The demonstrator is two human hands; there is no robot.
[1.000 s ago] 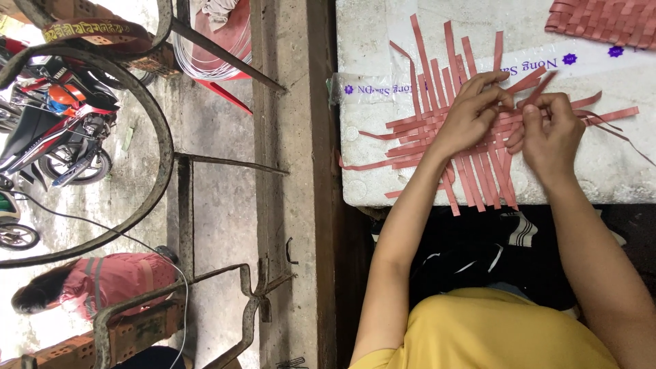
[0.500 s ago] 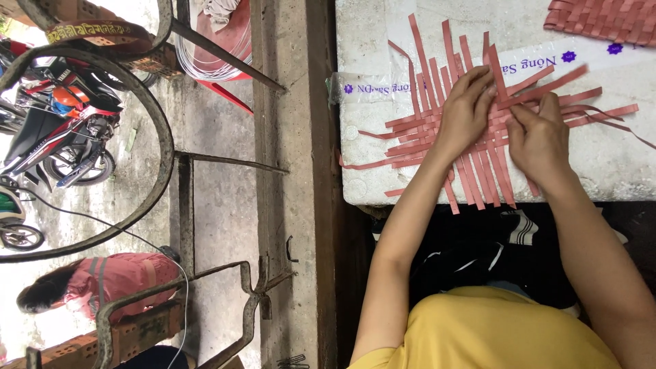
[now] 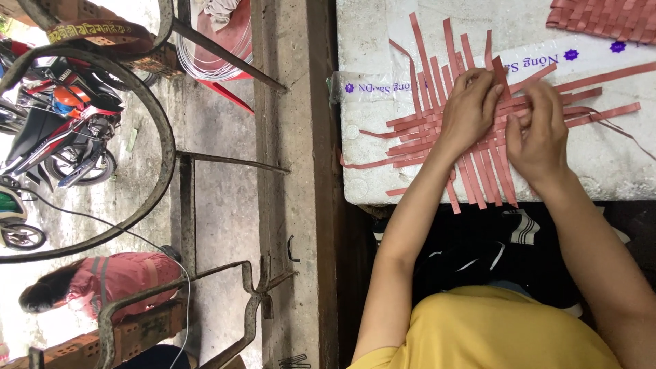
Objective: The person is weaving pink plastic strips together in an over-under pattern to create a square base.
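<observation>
A loose weave of pinkish-red flat strips [image 3: 417, 130] lies on a white foam board [image 3: 383, 178]. My left hand [image 3: 468, 113] rests flat on the crossing strips with the fingers bent over one upright strip. My right hand [image 3: 536, 133] sits right beside it, its fingers pinching a strip at the middle of the weave. Strip ends fan out toward the far, left and right sides, and several hang over the near edge of the board.
A finished woven red mat [image 3: 605, 17] lies at the far right corner of the board. A concrete ledge [image 3: 287, 184] and curved metal railing [image 3: 147, 116] run along the left. Beyond the railing are a parked motorbike [image 3: 58, 130] and a person in pink [image 3: 102, 280] below.
Both hands have shifted slightly and drawn closer together over the middle of the weave; the right hand now pinches a strip next to the left hand's fingers.
</observation>
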